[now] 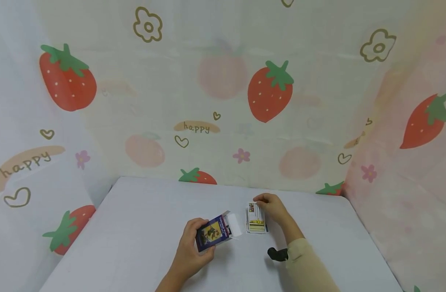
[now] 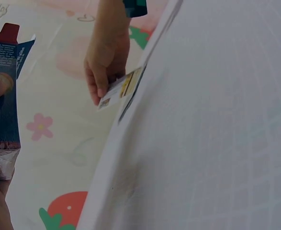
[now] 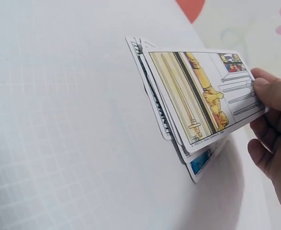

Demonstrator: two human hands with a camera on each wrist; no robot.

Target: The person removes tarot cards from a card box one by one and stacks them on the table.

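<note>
My left hand (image 1: pixel 188 252) grips a dark blue card box (image 1: pixel 210 234) by its sides above the table, fingers on one side and thumb on the other. A picture in a yellow frame covers its front, and its white end flap (image 1: pixel 234 225) stands open toward the right. Right of the box lies a small, uneven stack of cards (image 1: pixel 257 232) on the table. My right hand (image 1: pixel 277 207) is at the far end of the stack, where thumb and fingers pinch the top card (image 3: pixel 202 96), which shows yellow figures and swords. Lower cards stick out beneath it.
A white cloth covers the table (image 1: pixel 135 219). Behind it and at both sides hangs a curtain (image 1: pixel 223 154) printed with strawberries and flowers. A black device (image 1: pixel 277 254) is strapped at my right wrist, beside the beige sleeve (image 1: pixel 307 263).
</note>
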